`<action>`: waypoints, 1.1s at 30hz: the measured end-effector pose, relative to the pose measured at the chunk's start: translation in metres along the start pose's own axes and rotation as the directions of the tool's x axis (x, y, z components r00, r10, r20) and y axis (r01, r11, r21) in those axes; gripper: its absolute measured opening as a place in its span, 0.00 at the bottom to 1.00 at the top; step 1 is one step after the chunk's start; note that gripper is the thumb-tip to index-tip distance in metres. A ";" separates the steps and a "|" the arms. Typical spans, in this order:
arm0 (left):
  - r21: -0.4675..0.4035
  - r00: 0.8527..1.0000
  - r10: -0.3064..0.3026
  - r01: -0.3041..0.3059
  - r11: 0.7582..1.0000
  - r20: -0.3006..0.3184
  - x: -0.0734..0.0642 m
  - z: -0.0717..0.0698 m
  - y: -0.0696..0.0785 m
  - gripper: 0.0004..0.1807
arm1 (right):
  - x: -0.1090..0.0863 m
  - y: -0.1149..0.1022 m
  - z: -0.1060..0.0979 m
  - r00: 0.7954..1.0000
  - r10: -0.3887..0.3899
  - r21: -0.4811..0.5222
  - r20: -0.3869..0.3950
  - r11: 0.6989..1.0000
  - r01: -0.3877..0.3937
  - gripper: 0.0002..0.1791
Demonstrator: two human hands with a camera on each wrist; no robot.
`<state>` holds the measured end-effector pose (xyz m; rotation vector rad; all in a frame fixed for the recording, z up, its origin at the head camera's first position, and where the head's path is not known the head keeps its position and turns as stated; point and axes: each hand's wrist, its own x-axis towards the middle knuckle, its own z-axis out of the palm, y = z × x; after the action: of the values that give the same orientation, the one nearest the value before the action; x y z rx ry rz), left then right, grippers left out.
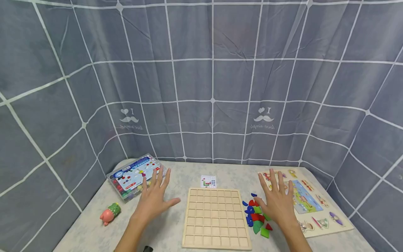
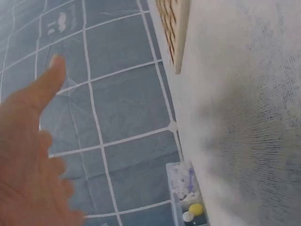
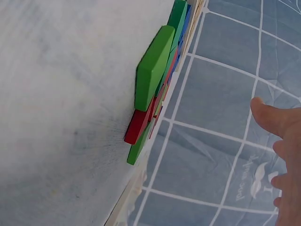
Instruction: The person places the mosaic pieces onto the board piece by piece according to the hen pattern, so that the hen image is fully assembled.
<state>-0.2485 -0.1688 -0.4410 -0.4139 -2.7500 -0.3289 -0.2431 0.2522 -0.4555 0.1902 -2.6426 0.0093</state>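
My left hand (image 1: 154, 201) is held above the table with fingers spread, between the clear plastic box and the wooden grid board (image 1: 217, 219). Nothing is in it. Fingers spread likewise, my right hand (image 1: 277, 203) hovers over the table beside a pile of coloured wooden pieces (image 1: 257, 217) in red, blue and green. In the right wrist view, a green block (image 3: 154, 68) and a red block (image 3: 137, 126) lie on the table, apart from the hand. Just behind the grid board lies a small pattern card (image 1: 208, 181) with a coloured figure on squares.
The clear plastic box (image 1: 135, 176) with a printed label holds coloured pieces at the back left. A pink and green toy (image 1: 110, 213) lies at the left. On the right is a wooden picture puzzle board (image 1: 327, 218). A grey checked curtain (image 1: 195, 84) encloses the table.
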 end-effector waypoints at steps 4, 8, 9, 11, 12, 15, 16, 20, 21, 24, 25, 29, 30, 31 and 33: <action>-0.250 0.971 0.090 -0.032 0.968 0.223 -0.004 0.006 0.001 0.55 | 0.001 0.002 0.000 1.000 -0.003 0.002 -0.016 1.000 0.003 0.50; -0.402 0.888 0.223 -0.048 0.914 0.402 -0.018 0.016 0.010 0.52 | 0.001 0.006 0.001 1.000 -0.008 0.010 -0.023 1.000 0.008 0.51; -0.423 0.868 0.247 -0.047 0.905 0.431 -0.021 0.021 0.012 0.52 | 0.000 0.007 0.001 1.000 -0.010 0.010 -0.026 1.000 0.010 0.51; -0.463 0.835 0.276 -0.028 0.886 0.476 -0.027 0.028 0.016 0.53 | -0.002 0.009 0.001 1.000 -0.009 0.015 -0.025 1.000 0.009 0.51; -0.478 0.824 0.288 -0.025 0.878 0.487 -0.028 0.032 0.017 0.54 | -0.003 0.010 0.000 1.000 -0.008 0.018 -0.027 1.000 0.009 0.52; -0.516 0.806 0.316 -0.016 0.856 0.500 -0.029 0.042 0.019 0.57 | -0.003 0.010 -0.001 1.000 0.000 0.026 -0.019 1.000 0.001 0.51; -0.524 0.800 0.324 -0.014 0.852 0.505 -0.029 0.043 0.018 0.57 | -0.002 0.010 -0.001 1.000 0.004 0.027 -0.013 1.000 -0.003 0.51; -0.521 0.784 0.332 -0.012 0.853 0.525 -0.032 0.047 0.015 0.60 | -0.001 0.005 -0.002 1.000 0.010 0.032 0.023 0.999 -0.011 0.51; -0.525 0.783 0.329 -0.005 0.851 0.528 -0.032 0.047 0.014 0.60 | 0.000 0.004 -0.002 1.000 0.010 0.037 0.029 0.999 -0.011 0.50; -0.534 0.794 0.321 0.006 0.845 0.517 -0.033 0.047 0.010 0.61 | 0.002 0.001 -0.003 0.999 0.010 0.067 0.039 0.998 -0.013 0.48; -0.539 0.799 0.320 0.006 0.842 0.509 -0.034 0.046 0.009 0.61 | 0.002 0.000 -0.003 0.999 0.013 0.075 0.044 0.997 -0.016 0.47; -0.543 0.806 0.346 -0.036 0.839 0.481 -0.035 0.047 0.007 0.61 | 0.001 0.001 -0.002 0.996 0.024 0.102 0.086 0.994 -0.033 0.45; -0.540 0.805 0.351 -0.045 0.840 0.479 -0.036 0.047 0.007 0.61 | 0.001 0.001 -0.001 0.994 0.029 0.120 0.104 0.992 -0.041 0.45; -0.538 0.805 0.354 -0.051 0.841 0.477 -0.036 0.048 0.007 0.61 | 0.001 0.003 0.001 0.992 0.030 0.150 0.120 0.987 -0.049 0.44; -0.529 0.803 0.351 -0.053 0.847 0.481 -0.037 0.047 0.007 0.61 | 0.002 0.006 0.007 0.987 0.027 0.262 0.156 0.963 -0.068 0.41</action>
<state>-0.2271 -0.1580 -0.4964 -1.1074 -3.1053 -1.0122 -0.2487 0.2579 -0.4609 0.2250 -2.7893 0.3833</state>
